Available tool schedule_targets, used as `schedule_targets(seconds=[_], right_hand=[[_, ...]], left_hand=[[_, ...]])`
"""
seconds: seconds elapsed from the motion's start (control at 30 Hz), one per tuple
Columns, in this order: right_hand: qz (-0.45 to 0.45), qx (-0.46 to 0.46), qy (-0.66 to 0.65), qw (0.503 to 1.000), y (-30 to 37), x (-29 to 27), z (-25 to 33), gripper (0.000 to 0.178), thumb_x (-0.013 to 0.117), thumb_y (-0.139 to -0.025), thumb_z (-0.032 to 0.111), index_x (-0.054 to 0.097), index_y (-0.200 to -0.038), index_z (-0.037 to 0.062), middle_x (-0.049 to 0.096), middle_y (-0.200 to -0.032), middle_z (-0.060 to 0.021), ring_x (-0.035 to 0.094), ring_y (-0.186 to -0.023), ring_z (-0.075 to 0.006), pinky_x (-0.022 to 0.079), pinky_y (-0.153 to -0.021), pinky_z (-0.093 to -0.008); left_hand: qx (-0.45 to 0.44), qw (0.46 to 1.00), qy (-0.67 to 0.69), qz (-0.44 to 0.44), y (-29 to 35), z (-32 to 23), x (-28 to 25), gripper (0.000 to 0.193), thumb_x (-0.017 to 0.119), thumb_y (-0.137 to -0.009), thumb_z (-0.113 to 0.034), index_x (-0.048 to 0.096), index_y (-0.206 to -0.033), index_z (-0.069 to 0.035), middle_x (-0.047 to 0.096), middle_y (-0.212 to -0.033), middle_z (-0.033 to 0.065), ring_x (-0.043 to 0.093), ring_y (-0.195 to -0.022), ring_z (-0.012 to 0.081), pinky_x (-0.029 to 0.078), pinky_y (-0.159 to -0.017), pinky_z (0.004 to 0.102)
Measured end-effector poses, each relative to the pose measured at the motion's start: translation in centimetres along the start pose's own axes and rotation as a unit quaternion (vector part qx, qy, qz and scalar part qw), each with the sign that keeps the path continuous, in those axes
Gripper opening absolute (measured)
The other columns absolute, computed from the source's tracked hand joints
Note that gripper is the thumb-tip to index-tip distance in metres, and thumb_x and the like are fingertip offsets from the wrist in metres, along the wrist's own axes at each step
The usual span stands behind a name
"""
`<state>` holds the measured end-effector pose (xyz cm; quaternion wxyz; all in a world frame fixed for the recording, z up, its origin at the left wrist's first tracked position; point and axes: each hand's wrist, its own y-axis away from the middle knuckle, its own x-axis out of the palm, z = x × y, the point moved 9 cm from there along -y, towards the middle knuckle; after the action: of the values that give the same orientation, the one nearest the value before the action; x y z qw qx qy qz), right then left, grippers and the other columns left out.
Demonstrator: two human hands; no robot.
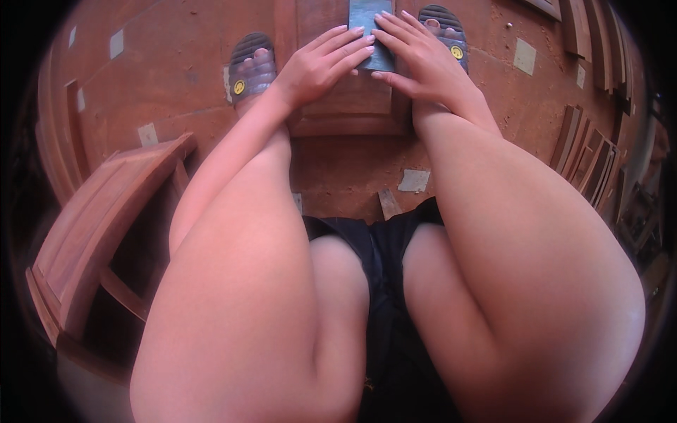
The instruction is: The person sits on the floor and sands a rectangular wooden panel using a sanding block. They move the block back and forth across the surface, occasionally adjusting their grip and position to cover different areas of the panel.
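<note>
Sandpaper (pixel 368 32), a dark grey rectangular sheet or block, lies flat on top of a reddish wooden panel (pixel 352 106) at the top centre of the view, between the person's two feet. Both hands press down on it. The left hand (pixel 321 67) comes in from the left with its fingers stretched out flat, and the fingertips (pixel 363 41) rest on the left edge of the grey sheet. The right hand (pixel 423 60) lies on the right side of the sheet, fingers also spread and flat, covering its lower right corner. Neither hand is curled around the sheet; both are open palms holding it against the wood.

The wooden panel runs from the hands toward the person and ends in a raised moulded edge near the knees. A dark ridged sandal with a yellow round badge covers the left foot (pixel 250 67), just left of the panel, and a matching sandal covers the right foot (pixel 444 28), partly hidden behind the right hand.

The person sits low, bare knees wide apart and filling the lower half of the view, wearing black shorts (pixel 384 282). The floor (pixel 162 63) is red-brown and dusty, with small pale scraps scattered on it. A wooden frame (pixel 99 218) of the same red wood lies to the left, and more stacked wooden pieces (pixel 589 155) lean at the right.
</note>
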<state>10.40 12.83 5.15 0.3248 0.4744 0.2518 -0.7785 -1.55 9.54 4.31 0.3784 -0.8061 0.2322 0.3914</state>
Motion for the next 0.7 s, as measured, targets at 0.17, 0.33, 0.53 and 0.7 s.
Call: schedule_targets(seconds=[0.17,0.33,0.53,0.7], right_hand=[[0.010,-0.016,-0.026,0.999,0.6,-1.7,1.5,0.060,0.069,-0.084,0.047,0.062,-0.125,0.0035,0.057,-0.136,-0.0156,0.047,-0.131,-0.0369,0.034,-0.113,-0.0459],[0.004,-0.003,-0.066,0.998,0.6,-1.4,1.0,0.061,0.065,-0.087,0.046,0.057,-0.132,0.0051,0.053,-0.140,-0.0144,0.043,-0.134,-0.0355,0.031,-0.115,-0.0452],[0.023,-0.006,-0.106,0.994,0.4,-0.2,0.5,0.067,0.058,-0.089,0.049,0.049,-0.140,0.0076,0.044,-0.148,-0.0130,0.037,-0.139,-0.0344,0.024,-0.118,-0.0465],[0.046,-0.001,-0.096,0.994,0.8,0.6,0.4,0.077,0.059,-0.085,0.057,0.045,-0.144,0.0097,0.040,-0.151,-0.0124,0.033,-0.142,-0.0344,0.021,-0.119,-0.0479]], left_hand=[[0.042,0.998,0.023,-0.038,-0.2,-1.8,-1.8,0.041,0.063,-0.087,-0.013,0.055,-0.127,-0.007,0.063,-0.125,0.0103,0.060,-0.117,0.0301,0.049,-0.101,0.0444],[0.013,0.998,0.048,-0.039,-0.9,-1.3,-1.9,0.041,0.065,-0.087,-0.013,0.055,-0.126,-0.007,0.064,-0.122,0.0119,0.061,-0.115,0.0318,0.053,-0.095,0.0419],[0.019,0.999,0.043,-0.026,-0.8,-1.2,-1.7,0.039,0.064,-0.087,-0.013,0.055,-0.125,-0.004,0.062,-0.124,0.0146,0.060,-0.115,0.0340,0.054,-0.094,0.0410],[0.028,0.998,0.048,0.008,0.0,-1.4,-0.8,0.042,0.066,-0.085,-0.015,0.054,-0.124,-0.004,0.056,-0.132,0.0162,0.056,-0.120,0.0358,0.052,-0.097,0.0417]])
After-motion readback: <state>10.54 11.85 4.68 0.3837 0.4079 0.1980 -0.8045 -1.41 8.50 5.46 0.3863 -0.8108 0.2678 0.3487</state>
